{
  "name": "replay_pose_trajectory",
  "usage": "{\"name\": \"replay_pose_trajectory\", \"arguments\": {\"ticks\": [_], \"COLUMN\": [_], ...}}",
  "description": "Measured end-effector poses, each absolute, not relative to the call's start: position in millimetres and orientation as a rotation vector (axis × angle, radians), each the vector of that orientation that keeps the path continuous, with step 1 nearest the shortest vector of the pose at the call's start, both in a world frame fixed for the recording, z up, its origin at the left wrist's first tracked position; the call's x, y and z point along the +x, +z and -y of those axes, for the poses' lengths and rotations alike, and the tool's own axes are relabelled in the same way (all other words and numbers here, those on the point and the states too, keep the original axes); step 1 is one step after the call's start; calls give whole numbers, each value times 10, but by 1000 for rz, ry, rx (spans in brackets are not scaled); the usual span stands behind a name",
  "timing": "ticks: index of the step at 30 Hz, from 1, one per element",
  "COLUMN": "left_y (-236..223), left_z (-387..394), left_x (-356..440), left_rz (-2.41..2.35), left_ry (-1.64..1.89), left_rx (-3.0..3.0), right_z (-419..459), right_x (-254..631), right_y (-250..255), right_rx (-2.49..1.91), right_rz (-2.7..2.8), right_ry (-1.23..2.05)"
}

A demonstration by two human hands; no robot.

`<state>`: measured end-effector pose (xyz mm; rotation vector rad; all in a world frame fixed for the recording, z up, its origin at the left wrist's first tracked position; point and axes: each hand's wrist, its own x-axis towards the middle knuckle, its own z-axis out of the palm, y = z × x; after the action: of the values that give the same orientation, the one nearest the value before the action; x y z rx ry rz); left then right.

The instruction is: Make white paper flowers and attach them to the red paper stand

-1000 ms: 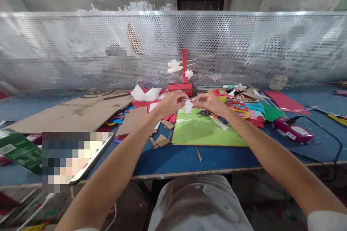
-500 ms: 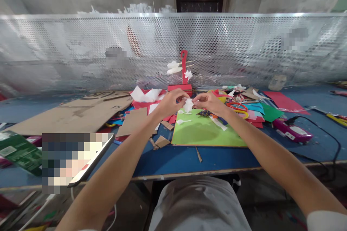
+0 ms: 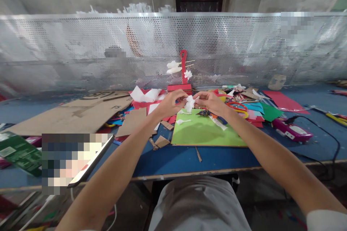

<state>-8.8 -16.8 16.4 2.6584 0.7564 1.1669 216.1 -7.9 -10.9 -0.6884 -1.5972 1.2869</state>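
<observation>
Between my fingertips is a small white paper flower point(image 3: 190, 104), raised above the back of a lime-green sheet point(image 3: 206, 133). My left hand point(image 3: 172, 103) pinches its left side, and my right hand point(image 3: 210, 101) pinches its right side. Below lie white petal-shaped pieces point(image 3: 183, 121) on the sheet. Dark-handled pliers or a similar tool point(image 3: 206, 113) rest near my right hand. Just behind my hands stands a red hooked paper stand point(image 3: 183, 66), with white blossoms point(image 3: 173, 69) on thin sticks and another white flower point(image 3: 188, 75) against it.
Cardboard point(image 3: 73, 115) and coloured paper scraps spread to the left. A propped phone or tablet point(image 3: 92, 158) stands at the front left. Scissors with looped handles point(image 3: 238, 108), a purple corded device point(image 3: 292, 130) and red paper point(image 3: 284, 101) lie right. A perforated metal panel point(image 3: 230, 50) closes the back.
The white flower has turned a little between my fingers and shows more of its petals. Both hands stay in nearly the same place.
</observation>
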Motion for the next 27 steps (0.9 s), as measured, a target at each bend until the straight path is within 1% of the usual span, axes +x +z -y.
{"name": "replay_pose_trajectory", "arguments": {"ticks": [3,8,14,22,27], "left_y": [195,191,150,156,130], "left_z": [225,288,265,262,194], "left_x": [-85,-32,7,22,6], "left_rz": [-642,-388,-271,-238,-316], "left_ry": [1153,1045,884,941,967], "left_rx": [2454,2090,2082,2116,2194], "right_z": [68,23,47,59,77], "right_x": [2202,2280,2289,2250,2222], "right_y": [-114,-146,-107,-94,-83], "right_rx": [-653,-455,-440,-514,-528], "right_rz": [1542,1510,1503,1489,1492], "right_ry": [1363,1494,1428,1413,1385]}}
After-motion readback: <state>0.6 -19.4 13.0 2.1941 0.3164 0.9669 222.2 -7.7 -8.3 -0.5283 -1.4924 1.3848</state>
